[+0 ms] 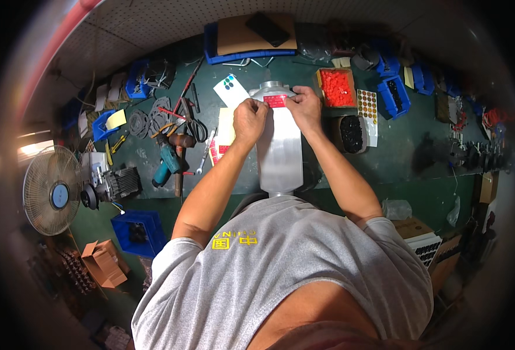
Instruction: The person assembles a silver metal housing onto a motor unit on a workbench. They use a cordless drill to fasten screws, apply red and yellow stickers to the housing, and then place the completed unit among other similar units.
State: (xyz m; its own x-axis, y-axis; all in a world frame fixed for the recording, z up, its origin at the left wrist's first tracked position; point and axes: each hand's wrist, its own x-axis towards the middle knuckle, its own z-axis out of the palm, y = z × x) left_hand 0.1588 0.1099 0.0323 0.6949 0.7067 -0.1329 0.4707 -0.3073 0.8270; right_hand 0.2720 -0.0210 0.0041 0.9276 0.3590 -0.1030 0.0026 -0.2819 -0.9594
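A long brushed-metal housing [279,154] lies in front of me, with a round collar [271,86] at its far end. Across its far part is a small red label [275,101]. My left hand [250,121] is closed, its thumb and fingertips at the label's left end. At the right end, my right hand [305,109] pinches the label's edge between thumb and fingers. Whether the label's underside touches the metal all over cannot be seen. Beside my left forearm lie a yellowish sheet [226,123] and more red labels [218,150].
Left on the green bench are a teal power drill [166,163], a hammer [181,141], a wrench [205,153] and pliers. To the right stand a box of red caps [337,87], a box of black parts [351,134] and a sticker sheet [368,111]. A fan [52,189] stands far left.
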